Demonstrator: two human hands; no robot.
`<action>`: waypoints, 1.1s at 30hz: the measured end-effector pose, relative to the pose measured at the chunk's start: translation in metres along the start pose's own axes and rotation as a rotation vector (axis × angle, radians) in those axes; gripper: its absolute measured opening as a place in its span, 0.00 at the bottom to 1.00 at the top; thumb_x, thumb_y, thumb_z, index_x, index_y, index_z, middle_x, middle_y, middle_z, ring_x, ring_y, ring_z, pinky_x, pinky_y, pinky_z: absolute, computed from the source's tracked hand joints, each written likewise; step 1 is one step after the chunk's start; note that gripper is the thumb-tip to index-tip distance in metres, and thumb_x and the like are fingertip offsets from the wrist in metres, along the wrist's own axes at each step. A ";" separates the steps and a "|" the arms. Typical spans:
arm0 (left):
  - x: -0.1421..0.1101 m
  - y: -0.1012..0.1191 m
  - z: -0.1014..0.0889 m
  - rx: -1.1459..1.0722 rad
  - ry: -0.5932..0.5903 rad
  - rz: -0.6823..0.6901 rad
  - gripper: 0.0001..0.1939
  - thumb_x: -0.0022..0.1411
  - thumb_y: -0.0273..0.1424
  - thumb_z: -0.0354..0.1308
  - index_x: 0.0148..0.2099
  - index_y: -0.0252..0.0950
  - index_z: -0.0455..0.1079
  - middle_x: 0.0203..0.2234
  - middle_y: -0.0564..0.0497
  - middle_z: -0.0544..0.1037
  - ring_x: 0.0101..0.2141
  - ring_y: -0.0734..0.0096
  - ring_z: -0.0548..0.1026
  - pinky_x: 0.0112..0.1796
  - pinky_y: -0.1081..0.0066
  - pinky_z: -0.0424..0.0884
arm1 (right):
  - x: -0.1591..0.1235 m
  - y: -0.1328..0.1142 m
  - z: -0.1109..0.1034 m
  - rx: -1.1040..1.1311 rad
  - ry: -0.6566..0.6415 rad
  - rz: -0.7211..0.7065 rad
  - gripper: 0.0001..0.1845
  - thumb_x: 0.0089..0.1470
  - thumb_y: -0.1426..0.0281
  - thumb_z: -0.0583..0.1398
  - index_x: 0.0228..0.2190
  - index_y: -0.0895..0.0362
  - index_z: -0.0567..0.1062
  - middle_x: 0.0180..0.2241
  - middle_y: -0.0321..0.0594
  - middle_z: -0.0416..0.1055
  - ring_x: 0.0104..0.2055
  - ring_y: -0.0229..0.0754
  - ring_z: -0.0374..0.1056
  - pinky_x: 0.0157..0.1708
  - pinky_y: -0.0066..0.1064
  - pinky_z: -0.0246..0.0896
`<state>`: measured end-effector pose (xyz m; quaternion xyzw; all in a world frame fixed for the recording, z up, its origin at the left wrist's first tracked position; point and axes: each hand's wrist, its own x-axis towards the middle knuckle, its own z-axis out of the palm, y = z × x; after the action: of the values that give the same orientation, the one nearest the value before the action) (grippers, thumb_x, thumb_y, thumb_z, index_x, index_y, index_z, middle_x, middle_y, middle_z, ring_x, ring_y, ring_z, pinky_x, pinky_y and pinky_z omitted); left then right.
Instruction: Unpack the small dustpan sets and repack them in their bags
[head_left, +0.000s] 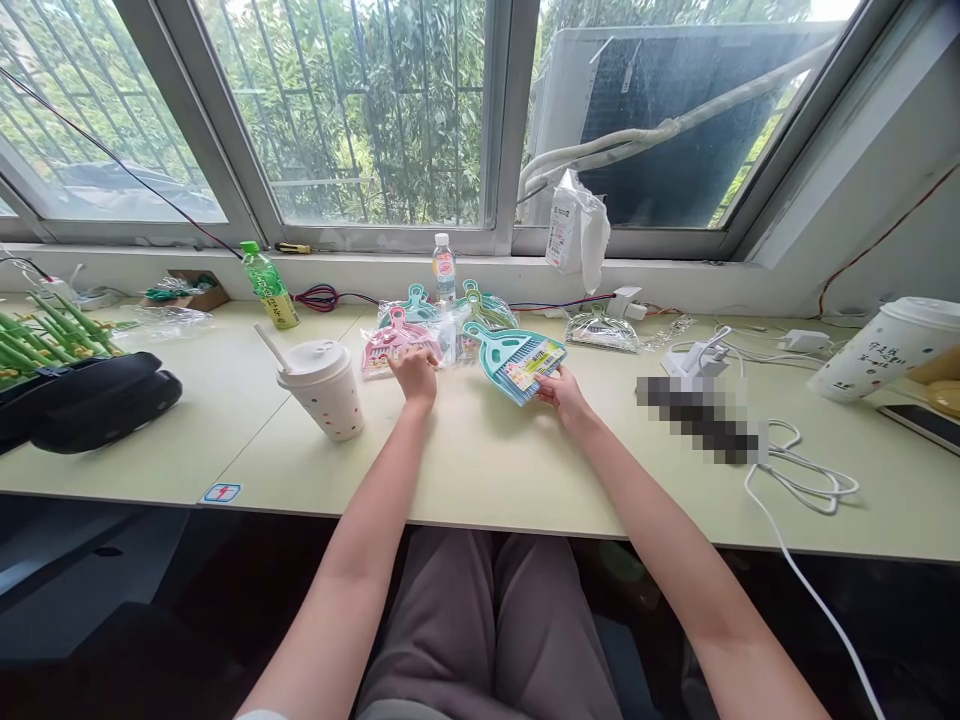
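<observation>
The left forearm and right forearm are bare, reaching forward and angling inward. The left hand sits palm down and curled, while the right hand turns inward in a pinching grip.

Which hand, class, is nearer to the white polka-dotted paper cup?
Left. The left hand sits right of the paper cup in view, not touching it; the right hand, holding a teal plastic brush, lies farther right.
</observation>
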<state>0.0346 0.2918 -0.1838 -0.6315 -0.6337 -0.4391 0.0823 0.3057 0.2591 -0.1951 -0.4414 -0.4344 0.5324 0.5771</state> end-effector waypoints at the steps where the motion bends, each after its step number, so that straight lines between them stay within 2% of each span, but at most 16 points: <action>1: 0.000 0.000 -0.001 0.012 -0.013 0.001 0.16 0.54 0.17 0.48 0.23 0.38 0.71 0.34 0.44 0.77 0.48 0.52 0.70 0.62 0.46 0.37 | 0.000 0.000 0.000 -0.004 0.002 0.001 0.22 0.44 0.72 0.66 0.41 0.54 0.64 0.33 0.38 0.77 0.26 0.37 0.71 0.23 0.26 0.66; 4: -0.001 0.003 -0.003 0.054 -0.006 0.007 0.16 0.52 0.16 0.47 0.28 0.39 0.73 0.41 0.45 0.77 0.52 0.53 0.67 0.62 0.44 0.33 | 0.000 0.001 0.001 -0.036 0.026 0.002 0.24 0.42 0.73 0.66 0.42 0.54 0.65 0.33 0.38 0.77 0.27 0.38 0.71 0.23 0.26 0.66; 7: -0.002 0.010 -0.002 0.091 0.053 0.013 0.21 0.54 0.17 0.47 0.44 0.40 0.73 0.49 0.46 0.74 0.54 0.56 0.66 0.63 0.47 0.37 | 0.000 0.002 0.002 -0.054 0.059 0.004 0.25 0.41 0.73 0.67 0.43 0.54 0.65 0.32 0.38 0.77 0.26 0.38 0.71 0.23 0.26 0.67; 9: -0.004 0.016 0.002 0.082 0.013 0.059 0.22 0.58 0.22 0.48 0.52 0.40 0.70 0.51 0.45 0.73 0.54 0.57 0.67 0.63 0.51 0.42 | -0.001 0.002 0.003 -0.051 0.067 0.005 0.24 0.43 0.74 0.66 0.42 0.54 0.65 0.32 0.38 0.77 0.25 0.37 0.71 0.22 0.26 0.67; 11: -0.007 0.020 0.007 0.079 -0.077 0.147 0.22 0.60 0.27 0.51 0.57 0.39 0.67 0.53 0.44 0.71 0.55 0.56 0.66 0.63 0.53 0.44 | -0.002 0.000 0.003 -0.049 0.071 0.000 0.22 0.44 0.74 0.65 0.42 0.54 0.66 0.32 0.37 0.77 0.25 0.36 0.71 0.22 0.24 0.67; 14: -0.010 0.021 0.013 0.122 -0.199 0.230 0.20 0.59 0.30 0.55 0.54 0.40 0.70 0.55 0.44 0.70 0.56 0.53 0.65 0.62 0.53 0.46 | -0.002 -0.002 0.002 -0.045 0.082 -0.012 0.20 0.46 0.74 0.65 0.41 0.54 0.66 0.33 0.37 0.77 0.25 0.35 0.71 0.22 0.23 0.67; 17: -0.008 0.017 0.014 0.089 -0.244 0.151 0.12 0.58 0.27 0.55 0.43 0.40 0.76 0.50 0.46 0.74 0.52 0.54 0.68 0.58 0.55 0.55 | -0.001 -0.004 -0.001 -0.053 0.069 0.004 0.20 0.46 0.74 0.65 0.41 0.54 0.66 0.33 0.37 0.77 0.26 0.35 0.72 0.21 0.23 0.67; 20: -0.002 0.012 0.012 -0.009 -0.170 0.008 0.11 0.59 0.26 0.55 0.40 0.40 0.77 0.44 0.47 0.78 0.48 0.56 0.71 0.53 0.58 0.61 | -0.001 -0.005 -0.001 -0.089 0.050 0.012 0.20 0.46 0.74 0.64 0.42 0.54 0.66 0.31 0.37 0.77 0.25 0.37 0.72 0.21 0.24 0.68; 26: 0.007 0.005 0.007 -0.132 -0.026 -0.245 0.08 0.61 0.33 0.57 0.39 0.38 0.77 0.39 0.46 0.79 0.43 0.57 0.75 0.49 0.59 0.65 | -0.003 -0.009 0.001 -0.117 0.032 -0.017 0.22 0.46 0.74 0.65 0.43 0.55 0.65 0.30 0.37 0.77 0.24 0.36 0.71 0.21 0.24 0.67; 30: 0.009 0.005 0.005 -0.178 0.181 -0.240 0.05 0.61 0.30 0.58 0.38 0.39 0.75 0.46 0.45 0.75 0.51 0.56 0.70 0.52 0.59 0.64 | -0.006 -0.012 0.002 -0.128 -0.067 -0.028 0.24 0.45 0.73 0.66 0.44 0.55 0.65 0.30 0.37 0.78 0.24 0.36 0.71 0.22 0.26 0.68; 33: 0.007 0.010 0.004 -0.181 0.231 -0.138 0.04 0.60 0.30 0.58 0.37 0.41 0.75 0.52 0.46 0.71 0.55 0.54 0.65 0.55 0.55 0.61 | -0.008 -0.012 0.003 -0.134 -0.091 -0.025 0.26 0.44 0.72 0.66 0.45 0.55 0.65 0.30 0.37 0.78 0.26 0.37 0.72 0.25 0.26 0.69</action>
<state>0.0440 0.2973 -0.1770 -0.5366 -0.6197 -0.5688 0.0669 0.3048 0.2506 -0.1825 -0.4490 -0.5003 0.5142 0.5326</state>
